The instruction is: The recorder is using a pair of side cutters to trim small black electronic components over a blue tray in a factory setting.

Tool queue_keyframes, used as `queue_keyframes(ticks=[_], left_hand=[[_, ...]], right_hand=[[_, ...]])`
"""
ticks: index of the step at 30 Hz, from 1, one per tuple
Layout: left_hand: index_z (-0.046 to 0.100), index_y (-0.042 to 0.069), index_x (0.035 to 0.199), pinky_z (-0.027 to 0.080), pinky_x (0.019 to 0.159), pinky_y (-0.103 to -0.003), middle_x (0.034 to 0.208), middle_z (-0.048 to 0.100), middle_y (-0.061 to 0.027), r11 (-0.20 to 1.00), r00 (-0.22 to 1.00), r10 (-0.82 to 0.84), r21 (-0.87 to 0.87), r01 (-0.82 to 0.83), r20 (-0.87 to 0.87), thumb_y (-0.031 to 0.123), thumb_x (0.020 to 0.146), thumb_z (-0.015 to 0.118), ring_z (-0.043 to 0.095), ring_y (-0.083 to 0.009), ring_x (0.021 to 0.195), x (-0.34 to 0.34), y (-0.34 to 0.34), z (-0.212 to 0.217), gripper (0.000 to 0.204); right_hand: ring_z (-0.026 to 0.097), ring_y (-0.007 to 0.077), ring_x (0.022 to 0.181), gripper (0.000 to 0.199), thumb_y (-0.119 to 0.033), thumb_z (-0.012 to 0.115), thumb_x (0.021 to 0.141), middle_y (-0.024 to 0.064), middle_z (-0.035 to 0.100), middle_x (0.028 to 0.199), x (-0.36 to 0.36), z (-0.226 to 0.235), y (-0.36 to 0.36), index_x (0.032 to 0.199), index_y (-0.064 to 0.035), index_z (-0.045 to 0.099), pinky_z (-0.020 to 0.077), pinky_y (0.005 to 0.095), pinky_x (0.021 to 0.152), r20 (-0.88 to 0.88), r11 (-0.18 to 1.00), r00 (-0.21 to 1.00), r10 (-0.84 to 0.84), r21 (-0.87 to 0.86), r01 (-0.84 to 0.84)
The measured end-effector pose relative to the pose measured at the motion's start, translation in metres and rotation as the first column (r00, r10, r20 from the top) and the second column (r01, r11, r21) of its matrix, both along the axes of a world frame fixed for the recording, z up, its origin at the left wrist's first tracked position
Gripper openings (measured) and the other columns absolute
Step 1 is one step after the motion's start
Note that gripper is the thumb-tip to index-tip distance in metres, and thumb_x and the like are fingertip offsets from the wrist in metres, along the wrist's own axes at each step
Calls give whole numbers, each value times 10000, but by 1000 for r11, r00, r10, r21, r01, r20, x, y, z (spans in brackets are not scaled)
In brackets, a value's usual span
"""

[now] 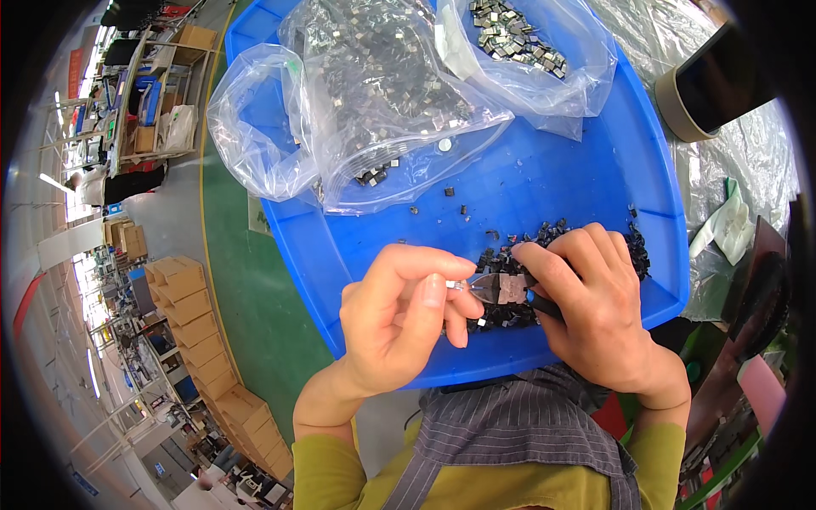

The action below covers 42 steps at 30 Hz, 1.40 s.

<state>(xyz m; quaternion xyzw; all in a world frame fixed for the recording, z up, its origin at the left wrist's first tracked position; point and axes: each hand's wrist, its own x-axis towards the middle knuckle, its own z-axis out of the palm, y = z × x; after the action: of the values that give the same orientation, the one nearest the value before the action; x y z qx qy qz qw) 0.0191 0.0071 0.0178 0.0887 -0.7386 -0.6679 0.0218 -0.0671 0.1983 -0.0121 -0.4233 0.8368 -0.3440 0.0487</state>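
Over the near part of a blue plastic tray (544, 183), my left hand (399, 319) pinches a small silvery metal part (456, 286) between thumb and index finger. My right hand (591, 297) is wrapped round the handles of a pair of cutting pliers (510, 289), with dark grips. The pliers' tips point left and meet the small part; whether the jaws are closed on it I cannot tell. Beneath both hands lies a heap of small black pieces (557, 231), partly hidden by them. A few loose dark bits (450, 191) are scattered on the tray floor.
A clear zip bag (374, 76) full of small black and silver pieces lies in the tray. An open plastic bag (518, 42) at the far side holds more. A dark cylinder (714, 81) stands right, near a whitish glove (727, 225). Cardboard boxes (191, 331) line the floor left.
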Motion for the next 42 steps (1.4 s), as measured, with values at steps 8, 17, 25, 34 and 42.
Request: queue_keyframes(ticks=[8,17,25,34,42], left_hand=[[570,-48,1093,544,555,-235,807,659,-98,998,998,-8,-66,4,-60,-26,968,449,663,-114,622,-1,2,-4,175],[594,-58,1078,543,521,-238,850,681,-133,970,989,-24,-244,-14,-149,-41,939,512,693,-146,633,0,4,-7,163],[515,-48,1113,516,508,-216,989,665,-155,870,965,-183,-489,69,-189,27,991,440,718,-191,686,1,0,-7,161],[599,-82,1087,570,555,-283,914,706,-175,866,943,-96,-494,-79,-319,-116,845,581,721,-204,691,3,8,-19,245],[568,-99,1104,579,565,-292,931,697,-197,864,943,-74,-492,-102,-325,-115,865,575,725,-228,693,6,12,-24,240]], right_hand=[[488,251,772,436,-37,731,656,61,472,824,-1,1,0,1071,-85,608,361,375,684,20,1000,1000,14,0,-14],[488,252,775,427,-49,733,668,64,476,829,0,1,1,1075,-84,605,361,379,686,17,1000,1000,10,4,-10],[492,258,785,433,-52,733,668,68,479,835,1,0,1,1079,-79,600,368,383,695,20,1000,1000,6,12,-6],[491,265,800,469,-37,736,642,74,477,844,2,-1,1,1089,-70,596,363,383,689,46,1000,999,3,12,-4],[492,273,768,524,50,712,598,89,493,843,4,0,1,1099,-54,602,368,391,672,57,1000,998,-19,11,19]])
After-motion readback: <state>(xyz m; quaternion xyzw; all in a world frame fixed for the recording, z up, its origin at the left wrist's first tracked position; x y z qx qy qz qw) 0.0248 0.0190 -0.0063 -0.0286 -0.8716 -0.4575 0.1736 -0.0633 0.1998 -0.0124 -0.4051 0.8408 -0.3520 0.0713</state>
